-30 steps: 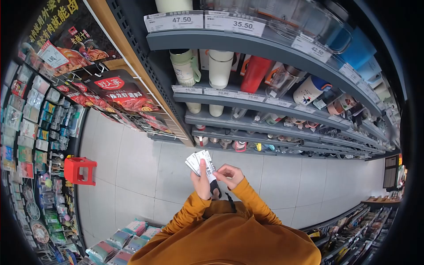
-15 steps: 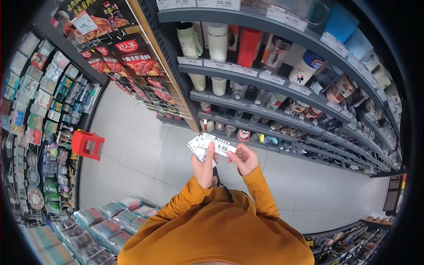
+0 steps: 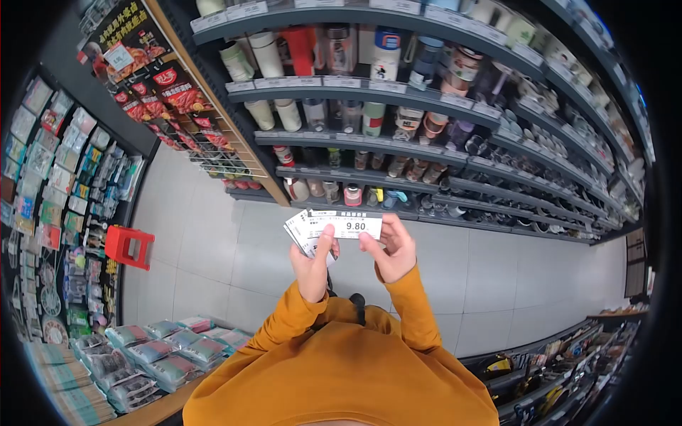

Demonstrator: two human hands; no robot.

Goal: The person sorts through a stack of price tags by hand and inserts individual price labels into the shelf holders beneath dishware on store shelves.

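My left hand [image 3: 311,270] grips a fanned stack of white price labels [image 3: 298,234], its thumb pressed on top. The uppermost price label [image 3: 347,223], printed "9.80", lies level and faces up at me. Its right end is pinched between the thumb and fingers of my right hand [image 3: 395,253]. The left end of that label still overlaps the stack under my left thumb. Both hands are held in front of my body, above the aisle floor.
Ahead stand curved shelves [image 3: 341,84] of bottles, cups and tumblers. Red food packets [image 3: 177,92] hang on a rack at left. A red stool [image 3: 130,247] stands on the floor. Packaged textiles [image 3: 167,351] lie near my left side; another shelf [image 3: 554,373] is behind right.
My view has turned right, so shelves and rack appear further left. The "9.80" label is now straighter and shows more fully, and my right hand holds its end more openly.
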